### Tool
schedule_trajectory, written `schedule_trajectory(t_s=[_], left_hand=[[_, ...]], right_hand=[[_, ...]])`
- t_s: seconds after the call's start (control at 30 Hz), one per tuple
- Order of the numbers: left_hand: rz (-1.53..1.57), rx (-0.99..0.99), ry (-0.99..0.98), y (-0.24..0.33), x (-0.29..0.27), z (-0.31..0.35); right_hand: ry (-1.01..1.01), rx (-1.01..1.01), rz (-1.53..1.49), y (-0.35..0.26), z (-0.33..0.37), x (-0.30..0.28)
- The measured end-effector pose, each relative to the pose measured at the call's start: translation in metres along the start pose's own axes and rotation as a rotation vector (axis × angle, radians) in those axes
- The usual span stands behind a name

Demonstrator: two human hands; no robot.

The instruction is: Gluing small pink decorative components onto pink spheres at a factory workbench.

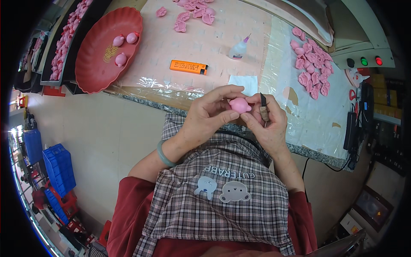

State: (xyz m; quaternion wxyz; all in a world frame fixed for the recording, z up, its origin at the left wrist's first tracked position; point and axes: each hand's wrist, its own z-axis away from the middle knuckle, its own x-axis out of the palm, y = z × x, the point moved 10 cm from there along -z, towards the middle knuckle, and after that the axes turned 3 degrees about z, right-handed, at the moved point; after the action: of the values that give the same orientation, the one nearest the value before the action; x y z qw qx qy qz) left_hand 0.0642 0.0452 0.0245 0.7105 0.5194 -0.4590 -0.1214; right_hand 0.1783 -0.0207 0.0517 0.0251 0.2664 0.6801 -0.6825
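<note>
Just past the table's front edge, a small round pink toy figure (240, 105) with little knobs sits between my fingertips. My left hand (209, 112) grips it from the left with thumb and fingers. The right hand (269, 124) is closed around a thin tool (263, 112) with a dark flat tip and a brown wrapped part, while its thumb and forefinger touch the toy's right side. Beyond the hands lie a white paper piece (243, 83), an orange lighter-shaped block (189, 67) and a small white bottle (238, 49) with a purple pointed nozzle.
A red scalloped tray (87, 81) at the left holds 3 pink figures. Behind it, a black bin (62, 66) is filled with more. Pink molded pieces are heaped at the right (314, 64) and far middle (195, 10). A machine box (364, 51) with lit buttons stands far right.
</note>
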Motion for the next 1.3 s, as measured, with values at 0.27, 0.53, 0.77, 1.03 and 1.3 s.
schedule_trajectory(t_s=[0.27, 0.53, 0.77, 1.03, 1.3], left_hand=[[-0.446, 0.316, 0.003, 0.029, 0.000, 0.002], [-0.665, 0.397, 0.038, 0.046, 0.007, 0.005], [-0.522, 0.236, -0.008, 0.027, 0.005, 0.001], [-0.560, 0.238, 0.017, 0.024, -0.001, 0.001], [-0.678, 0.224, 0.084, 0.023, -0.005, 0.003]], right_hand=[[-0.024, -0.044, 0.010, -0.004, 0.000, 0.003], [0.004, -0.057, -0.086, 0.010, 0.002, 0.005], [0.051, -0.074, -0.022, 0.004, 0.002, 0.002], [0.104, -0.248, 0.175, -0.023, -0.001, -0.001], [0.074, -0.361, 0.316, -0.038, 0.000, 0.002]])
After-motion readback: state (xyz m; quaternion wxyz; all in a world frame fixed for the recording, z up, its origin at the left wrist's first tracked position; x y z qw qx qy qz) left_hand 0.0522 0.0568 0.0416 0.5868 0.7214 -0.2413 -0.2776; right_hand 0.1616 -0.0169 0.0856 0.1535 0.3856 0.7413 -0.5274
